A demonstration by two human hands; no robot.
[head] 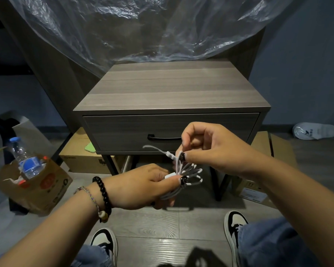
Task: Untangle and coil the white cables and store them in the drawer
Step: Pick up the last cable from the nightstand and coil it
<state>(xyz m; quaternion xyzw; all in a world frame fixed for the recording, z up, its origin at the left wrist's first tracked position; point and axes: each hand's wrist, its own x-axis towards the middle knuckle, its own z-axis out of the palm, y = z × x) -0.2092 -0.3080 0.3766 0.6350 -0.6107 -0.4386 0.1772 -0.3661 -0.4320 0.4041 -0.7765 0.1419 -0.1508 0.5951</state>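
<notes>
A bundle of white cable [183, 173] is held in the air in front of a grey wooden nightstand [170, 89], at about 6 o'clock from the closed drawer [123, 132]. The cable is gathered into several loose loops that fan out toward 3 o'clock, and one free end with a white plug sticks out toward 10 o'clock.

The bundle is gripped from below by the left hand [141, 186], with fingers curled around the loops and the thumb pressed across them near a white connector. From above, at about 1 o'clock of the bundle, the strands are pinched by the right hand [210, 149], thumb against curled fingers. Dark polish is seen on both thumbnails. A black bead bracelet [103, 195] and a woven cord are worn on the left wrist.

The drawer's black handle [158, 137] is partly covered by the right hand. Clear plastic sheeting [123, 29] is draped behind the nightstand at 12 o'clock. At 9 o'clock, a plastic water bottle [24, 158] is stood in a brown paper bag [44, 187]. Cardboard boxes [81, 157] are seen under the nightstand. Two black-and-white sneakers [104, 241] are planted on the grey floor at 6 o'clock.
</notes>
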